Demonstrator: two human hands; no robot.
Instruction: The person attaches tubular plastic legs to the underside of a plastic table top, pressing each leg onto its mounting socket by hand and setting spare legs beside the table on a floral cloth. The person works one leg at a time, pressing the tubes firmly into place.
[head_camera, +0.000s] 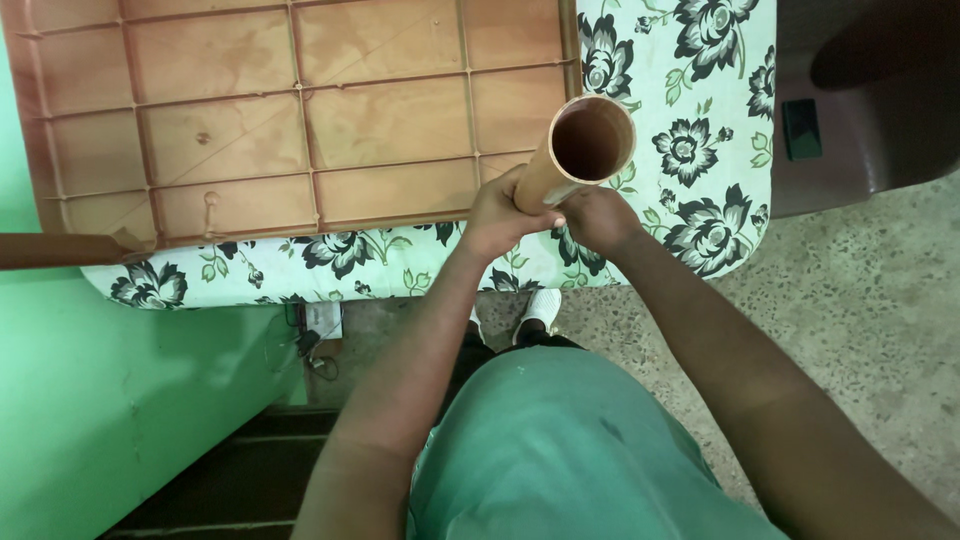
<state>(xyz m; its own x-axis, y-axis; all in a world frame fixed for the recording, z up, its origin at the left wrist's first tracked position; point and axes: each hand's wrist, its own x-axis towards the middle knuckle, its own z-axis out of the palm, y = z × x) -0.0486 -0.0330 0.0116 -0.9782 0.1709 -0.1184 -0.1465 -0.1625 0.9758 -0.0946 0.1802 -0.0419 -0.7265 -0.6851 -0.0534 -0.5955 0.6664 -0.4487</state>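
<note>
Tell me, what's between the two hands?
The tube. In the head view, the left hand and right hand grip its lower end from either side, fingers nearly meeting in front, over the flowered cloth.

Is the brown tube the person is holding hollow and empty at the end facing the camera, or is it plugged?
Open and empty as far as visible: the tube shows a dark round bore with nothing inside. Both the left hand and right hand grip it lower down.

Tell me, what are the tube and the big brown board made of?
The tube, held by the left hand and right hand, looks like thick cardboard or plastic: smooth tan outside, dull brown hollow inside. The board looks like moulded plastic, glossy and streaky brown, with raised ribs in a grid. It lies on a flowered cloth, probably woven fabric.
</note>
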